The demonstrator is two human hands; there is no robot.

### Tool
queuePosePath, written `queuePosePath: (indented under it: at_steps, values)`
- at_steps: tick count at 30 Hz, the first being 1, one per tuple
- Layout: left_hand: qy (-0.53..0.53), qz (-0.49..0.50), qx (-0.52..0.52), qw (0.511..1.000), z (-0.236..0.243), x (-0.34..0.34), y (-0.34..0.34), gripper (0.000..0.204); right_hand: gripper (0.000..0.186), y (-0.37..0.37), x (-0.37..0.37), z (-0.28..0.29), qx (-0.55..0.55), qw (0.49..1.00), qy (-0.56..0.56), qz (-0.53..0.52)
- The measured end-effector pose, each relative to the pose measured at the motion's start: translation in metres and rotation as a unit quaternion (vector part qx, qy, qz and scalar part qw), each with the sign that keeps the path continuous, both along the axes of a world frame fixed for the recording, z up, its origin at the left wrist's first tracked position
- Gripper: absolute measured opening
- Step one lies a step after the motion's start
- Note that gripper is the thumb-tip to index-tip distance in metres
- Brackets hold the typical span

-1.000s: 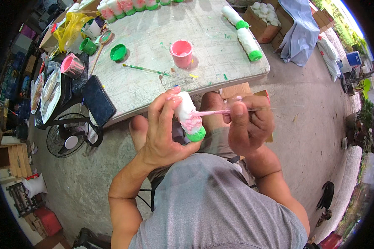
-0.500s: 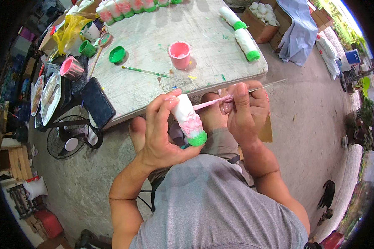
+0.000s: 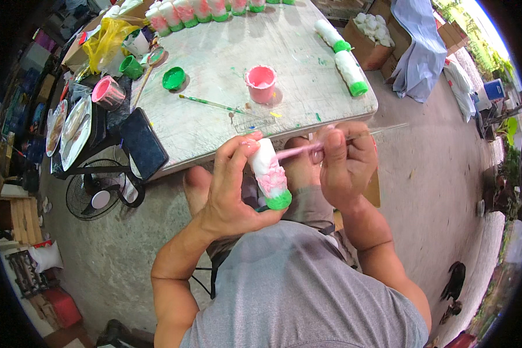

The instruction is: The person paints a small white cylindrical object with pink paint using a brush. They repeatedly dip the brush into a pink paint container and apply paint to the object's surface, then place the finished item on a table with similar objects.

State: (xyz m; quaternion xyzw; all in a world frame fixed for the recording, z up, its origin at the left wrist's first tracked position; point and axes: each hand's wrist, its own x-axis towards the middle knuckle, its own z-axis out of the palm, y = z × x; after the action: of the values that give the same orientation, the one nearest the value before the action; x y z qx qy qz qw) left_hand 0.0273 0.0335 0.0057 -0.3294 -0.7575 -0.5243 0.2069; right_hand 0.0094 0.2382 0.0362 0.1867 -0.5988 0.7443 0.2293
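The brush (image 3: 298,151) has been shifted from the pink band to the white above it; the cylinder (image 3: 265,156) is held tilted, just in front of the table (image 3: 226,69), its two ends spanned by the widely curved left hand (image 3: 229,200); the brush is pinched in the closed right hand (image 3: 343,165); lightness and fair stiffness are to be expected; the pink, likely wet and slippery, is best avoided, the ends being gripped.

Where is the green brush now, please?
In the head view, the green brush lies on the table, left of centre and of its pink cup.
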Motion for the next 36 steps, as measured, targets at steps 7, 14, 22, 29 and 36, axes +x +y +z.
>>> queuePosePath:
  at_steps: [7, 14, 22, 29, 36]
  values:
    - [-0.034, 0.018, -0.014, 0.999, 0.001, -0.003, -0.009, 0.115, 0.019, 0.001, -0.078, 0.032, 0.256, 0.949, 0.085, -0.163]
    - [-0.059, 0.026, -0.024, 0.998, 0.005, -0.007, -0.014, 0.114, 0.025, -0.010, -0.131, 0.045, 0.510, 0.851, 0.060, -0.112]
    - [-0.075, 0.019, -0.029, 0.997, 0.000, -0.011, -0.016, 0.116, 0.015, 0.011, -0.105, 0.065, 0.434, 0.895, 0.060, -0.080]
    - [-0.072, 0.005, -0.013, 0.997, -0.003, -0.015, -0.014, 0.119, 0.014, 0.031, -0.084, 0.066, 0.394, 0.910, 0.101, -0.080]
    - [-0.065, 0.000, -0.021, 0.998, 0.001, -0.016, -0.013, 0.119, 0.017, 0.021, -0.099, 0.024, 0.175, 0.979, -0.014, -0.104]
